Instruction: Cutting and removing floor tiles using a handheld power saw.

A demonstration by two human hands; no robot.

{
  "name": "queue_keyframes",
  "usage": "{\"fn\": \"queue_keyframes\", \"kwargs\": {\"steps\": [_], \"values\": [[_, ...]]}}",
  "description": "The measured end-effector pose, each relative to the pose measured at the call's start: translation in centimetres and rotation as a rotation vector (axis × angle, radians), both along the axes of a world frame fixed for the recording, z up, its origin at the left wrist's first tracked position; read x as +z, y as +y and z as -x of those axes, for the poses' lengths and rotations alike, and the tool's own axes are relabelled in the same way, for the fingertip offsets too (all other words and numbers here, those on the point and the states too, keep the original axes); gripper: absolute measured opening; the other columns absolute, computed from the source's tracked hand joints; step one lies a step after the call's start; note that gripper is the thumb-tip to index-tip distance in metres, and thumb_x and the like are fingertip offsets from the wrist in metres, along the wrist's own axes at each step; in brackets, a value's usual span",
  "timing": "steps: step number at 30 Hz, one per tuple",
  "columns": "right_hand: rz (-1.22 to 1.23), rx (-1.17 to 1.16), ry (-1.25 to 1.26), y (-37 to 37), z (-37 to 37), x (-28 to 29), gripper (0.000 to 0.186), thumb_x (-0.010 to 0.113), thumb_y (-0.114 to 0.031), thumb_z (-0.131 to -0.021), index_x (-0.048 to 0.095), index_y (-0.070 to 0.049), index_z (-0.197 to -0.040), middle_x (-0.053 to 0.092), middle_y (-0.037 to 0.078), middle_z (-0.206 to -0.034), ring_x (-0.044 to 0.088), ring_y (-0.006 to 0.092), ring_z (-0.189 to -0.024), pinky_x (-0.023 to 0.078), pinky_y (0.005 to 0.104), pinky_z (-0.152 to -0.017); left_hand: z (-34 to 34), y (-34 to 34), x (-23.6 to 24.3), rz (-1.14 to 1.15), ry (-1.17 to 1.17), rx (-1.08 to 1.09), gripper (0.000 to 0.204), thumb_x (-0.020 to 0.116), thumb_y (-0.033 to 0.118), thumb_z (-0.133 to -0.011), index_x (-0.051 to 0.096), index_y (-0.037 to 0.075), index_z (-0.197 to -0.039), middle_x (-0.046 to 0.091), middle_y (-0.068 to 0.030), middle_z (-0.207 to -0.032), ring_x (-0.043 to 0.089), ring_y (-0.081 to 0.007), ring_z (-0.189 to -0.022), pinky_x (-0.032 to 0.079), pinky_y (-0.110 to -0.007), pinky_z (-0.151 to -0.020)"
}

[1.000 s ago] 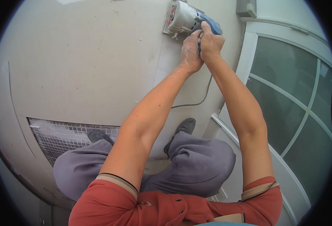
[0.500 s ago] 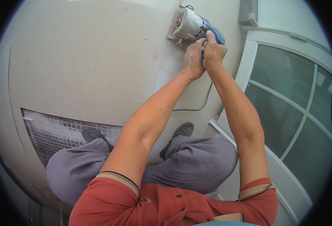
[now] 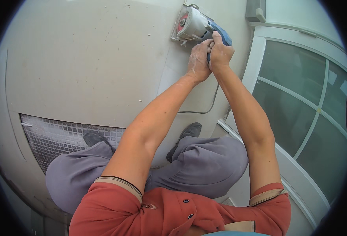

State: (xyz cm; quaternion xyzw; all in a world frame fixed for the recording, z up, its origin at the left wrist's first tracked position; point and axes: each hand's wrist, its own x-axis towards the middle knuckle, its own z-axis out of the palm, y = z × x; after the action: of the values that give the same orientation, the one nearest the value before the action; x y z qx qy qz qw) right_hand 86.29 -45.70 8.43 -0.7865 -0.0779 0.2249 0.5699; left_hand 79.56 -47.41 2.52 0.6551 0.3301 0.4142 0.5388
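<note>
A handheld tile saw with a pale grey guard, a blue body and a reddish round part on its left side stands on its flat base plate at the top of the view. Both of my arms stretch out to it. My right hand is closed around the blue handle, thumb lying along its upper side. My left hand, dusted white, is closed against the handle from the left and meets the right hand there. The saw's cutting edge is hidden by the base and guard.
Large beige tiles cover the floor, with small chips scattered about. A recess with gridded grey backing lies by my left shoe. The dark power cord curves behind my arms. A white-framed glass door stands at the right.
The whole scene has shifted slightly left and up in the picture. Against the floor tiles, the saw and both hands have hardly moved, and my grip is unchanged.
</note>
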Motion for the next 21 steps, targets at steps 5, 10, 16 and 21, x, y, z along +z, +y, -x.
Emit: {"fn": "queue_keyframes", "kwargs": {"steps": [5, 10, 16, 21], "values": [[-0.008, -0.002, 0.019, 0.09, 0.19, 0.38, 0.029, 0.067, -0.015, -0.089, 0.058, -0.005, -0.063, 0.055, 0.002, -0.057, 0.049, 0.0118, -0.045, 0.038, 0.0276, -0.044, 0.02, -0.06, -0.04, 0.052, 0.002, -0.028, 0.057, 0.068, 0.013, -0.079, 0.044, 0.009, -0.131, 0.059, -0.0161, -0.116, 0.052, -0.0383, -0.112, 0.039, -0.047, -0.1], [0.027, 0.005, -0.008, 0.33, 0.19, 0.48, 0.029, 0.066, -0.015, -0.089, 0.058, -0.005, -0.063, 0.055, 0.003, -0.057, 0.049, 0.0118, -0.045, 0.039, 0.0275, -0.044, -0.01, 0.28, 0.03, 0.037, 0.016, -0.018, 0.056, 0.071, 0.015, -0.08, 0.046, 0.002, -0.128, 0.061, -0.0211, -0.116, 0.056, -0.0415, -0.108, 0.045, -0.046, -0.09], [0.005, 0.005, -0.032, -0.05, -0.11, -0.17, 0.029, 0.068, -0.016, -0.088, 0.058, -0.005, -0.063, 0.055, 0.003, -0.057, 0.049, 0.0118, -0.045, 0.039, 0.0276, -0.044, -0.33, -0.18, -0.28, -0.001, -0.001, 0.029, 0.055, 0.071, 0.016, -0.081, 0.046, 0.003, -0.128, 0.061, -0.0208, -0.115, 0.057, -0.0417, -0.106, 0.046, -0.046, -0.088], [0.024, 0.01, -0.021, 0.23, 0.6, 0.21, 0.028, 0.067, -0.015, -0.089, 0.059, -0.005, -0.064, 0.056, 0.003, -0.057, 0.05, 0.0121, -0.045, 0.039, 0.0276, -0.044, 0.24, -0.23, -0.21, 0.053, -0.02, 0.009, 0.055, 0.069, 0.014, -0.08, 0.046, 0.006, -0.129, 0.06, -0.0194, -0.115, 0.055, -0.0411, -0.108, 0.043, -0.047, -0.092]]}}
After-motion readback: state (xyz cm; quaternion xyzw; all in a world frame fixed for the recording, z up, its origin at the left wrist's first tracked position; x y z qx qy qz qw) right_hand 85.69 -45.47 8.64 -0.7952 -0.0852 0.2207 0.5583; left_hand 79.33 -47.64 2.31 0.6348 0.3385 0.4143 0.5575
